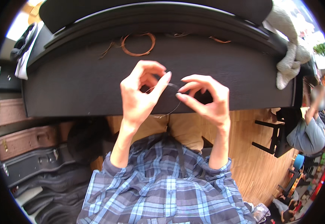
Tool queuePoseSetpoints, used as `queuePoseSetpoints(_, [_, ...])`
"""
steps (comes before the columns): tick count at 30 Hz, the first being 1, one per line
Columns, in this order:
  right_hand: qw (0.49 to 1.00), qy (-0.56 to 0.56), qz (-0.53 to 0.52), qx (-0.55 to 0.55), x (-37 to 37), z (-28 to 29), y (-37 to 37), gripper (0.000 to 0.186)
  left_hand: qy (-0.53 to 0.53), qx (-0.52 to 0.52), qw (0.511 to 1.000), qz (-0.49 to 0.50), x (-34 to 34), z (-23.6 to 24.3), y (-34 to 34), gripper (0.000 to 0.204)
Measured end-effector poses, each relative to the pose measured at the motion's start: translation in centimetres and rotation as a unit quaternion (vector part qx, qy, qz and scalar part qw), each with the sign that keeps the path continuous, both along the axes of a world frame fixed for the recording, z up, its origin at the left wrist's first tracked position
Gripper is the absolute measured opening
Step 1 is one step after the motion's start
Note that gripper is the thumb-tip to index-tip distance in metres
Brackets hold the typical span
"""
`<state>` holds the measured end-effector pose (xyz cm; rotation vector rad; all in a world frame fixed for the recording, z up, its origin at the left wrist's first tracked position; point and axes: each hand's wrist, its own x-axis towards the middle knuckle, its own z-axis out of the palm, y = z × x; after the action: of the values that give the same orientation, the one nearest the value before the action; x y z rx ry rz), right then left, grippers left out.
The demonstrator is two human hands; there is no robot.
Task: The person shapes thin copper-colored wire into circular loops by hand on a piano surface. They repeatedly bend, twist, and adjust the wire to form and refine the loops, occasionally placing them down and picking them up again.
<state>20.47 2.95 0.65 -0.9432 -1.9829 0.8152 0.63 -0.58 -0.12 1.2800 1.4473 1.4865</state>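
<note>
Pinching at the middle of the frame, the right hand (203, 95) had its thumb and fingertips drawn together, and right there between the tips was the thin wire (172, 85)! Just across from it, left of centre, the left hand (142, 93) curled round, thumb and index tips very near each other, the strand passing beside the thumb; whether those fingers gripped it firmly, I couldn't tell. And look at that line: one stretch bridged the gap between the hands, another bowed down below the right fingertips toward the near edge of the black tabletop (76, 82).

Up at the top, left of centre, a copper-coloured coil (154, 44) lay flat in a ring, loose strands (108, 49) beside it, and over toward the upper right sat a short copper-coloured bundle (220, 40). A grey plush toy (291, 67) slumped at the upper right corner of the table! Down the left side, brown cases (28, 141) crowded in; at the right, another person (308, 134) sat beyond a strip of wooden floor (244, 164), and a blue plaid shirt (170, 194) filled the lower frame.
</note>
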Motion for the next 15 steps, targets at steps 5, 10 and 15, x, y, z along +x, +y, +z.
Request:
queuePoseSetpoints(5, [1.0,0.016,-0.001,0.009,0.4,0.1,0.4,0.032,0.056,0.02,0.997,-0.046,0.2,0.7,0.2,0.032])
queuePoseSetpoints(10, [0.993,0.094,-0.063,-0.018,0.7,0.3,0.5,0.028,0.09,0.069,0.992,-0.059,0.4,1.4,0.3,0.056])
queuePoseSetpoints(15, [0.967,0.015,-0.253,-0.002,6.6,0.5,0.5,0.024,0.096,0.058,0.993,-0.035,0.8,1.0,0.4,0.058])
